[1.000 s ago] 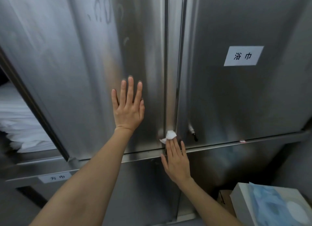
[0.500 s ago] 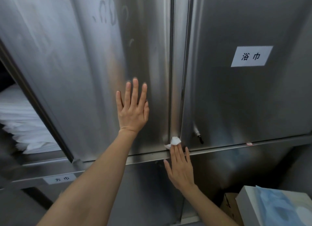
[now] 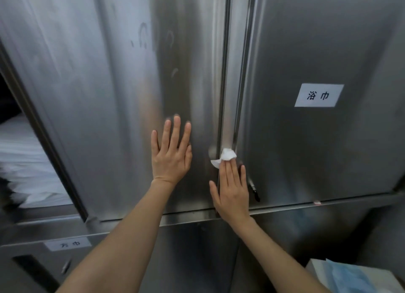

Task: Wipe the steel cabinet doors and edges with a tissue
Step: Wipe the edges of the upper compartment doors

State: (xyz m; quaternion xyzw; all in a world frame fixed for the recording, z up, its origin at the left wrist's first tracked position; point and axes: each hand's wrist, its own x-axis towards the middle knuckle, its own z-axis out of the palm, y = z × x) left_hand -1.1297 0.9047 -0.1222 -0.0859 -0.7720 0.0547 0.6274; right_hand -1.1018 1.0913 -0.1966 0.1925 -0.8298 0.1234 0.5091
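Observation:
Two tall steel cabinet doors fill the view, the left door (image 3: 122,91) and the right door (image 3: 306,150), with a narrow vertical edge strip (image 3: 232,84) between them. My left hand (image 3: 171,154) lies flat on the left door, fingers straight and pointing up. My right hand (image 3: 231,189) presses a small crumpled white tissue (image 3: 225,158) with straight fingertips against the strip where the doors meet, a little above the lower rail (image 3: 285,208).
A white label (image 3: 318,95) is stuck on the right door. At the left, an opening shows stacked white linen (image 3: 24,161). A small latch (image 3: 254,188) sits by my right hand. A tissue box (image 3: 350,277) stands at the lower right.
My right hand has slid the tissue upward along the strip between the doors. My left hand stays flat on the left door.

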